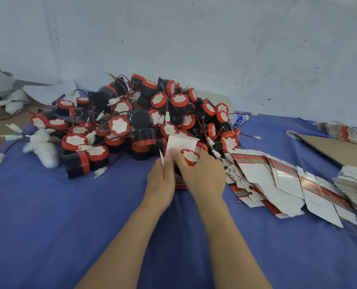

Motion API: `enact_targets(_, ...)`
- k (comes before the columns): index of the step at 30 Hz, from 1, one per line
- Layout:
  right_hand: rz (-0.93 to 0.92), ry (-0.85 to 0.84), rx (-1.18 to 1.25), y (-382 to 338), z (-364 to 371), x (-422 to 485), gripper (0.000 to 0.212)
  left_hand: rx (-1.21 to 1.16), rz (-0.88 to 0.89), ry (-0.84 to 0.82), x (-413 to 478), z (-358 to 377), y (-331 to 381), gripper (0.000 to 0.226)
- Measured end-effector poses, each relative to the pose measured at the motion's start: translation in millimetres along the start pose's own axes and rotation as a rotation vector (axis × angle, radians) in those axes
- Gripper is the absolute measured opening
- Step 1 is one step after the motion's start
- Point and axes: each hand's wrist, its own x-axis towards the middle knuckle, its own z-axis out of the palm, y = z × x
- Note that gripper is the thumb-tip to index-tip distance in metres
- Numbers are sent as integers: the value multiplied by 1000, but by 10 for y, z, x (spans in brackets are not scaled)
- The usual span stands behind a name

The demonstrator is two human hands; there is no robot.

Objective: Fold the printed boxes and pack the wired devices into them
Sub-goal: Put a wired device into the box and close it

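Centrally, just below the middle of the frame, the left hand (162,180) pinches the edge of a partly folded printed box (181,142), whose white flap stands up. The right hand (202,174) curls its fingers round a red-capped wired device (190,156) at the box's mouth. Behind them, a pile of devices (131,117) fills the centre and left. Flat printed boxes (277,184) fan out at right on the blue cloth (48,205). A water bottle (238,118) lies behind the pile, right of centre.

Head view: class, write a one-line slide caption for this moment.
Left hand holds a printed box while right hand grips a red-capped device at its opening, beside the pile.
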Motion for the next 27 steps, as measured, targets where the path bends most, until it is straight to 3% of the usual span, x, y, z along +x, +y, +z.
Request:
enact_targets(4, 43, -92, 96, 33, 68, 18, 68, 84, -66, -3, -6, -1, 8, 58)
enact_targets(7, 58, -41, 113, 49, 74, 12, 55, 116, -54, -16, -24, 7, 48, 58)
enact_targets(10, 17, -35, 76, 48, 55, 12, 56, 153, -42, -23, -33, 2, 55, 54)
enact_targets(17, -66, -296, 180, 246, -88, 75, 36, 274, -72, 50, 25, -31, -12, 37)
enact_targets(19, -80, -288, 95, 251, -76, 62, 41, 272, -82, 48, 23, -19, -8, 37)
enact_targets(23, -158, -174, -329, 132, -5, 14, 39, 195, -82, 9, 0, 16, 17, 44)
enact_targets(25, -190, -178, -388, 113, 11, 17, 33, 212, -40, -14, -4, 14, 18, 39)
enact_targets(27, -212, -226, -288, 161, -15, 35, 29, 213, -24, -27, -12, 5, 19, 41)
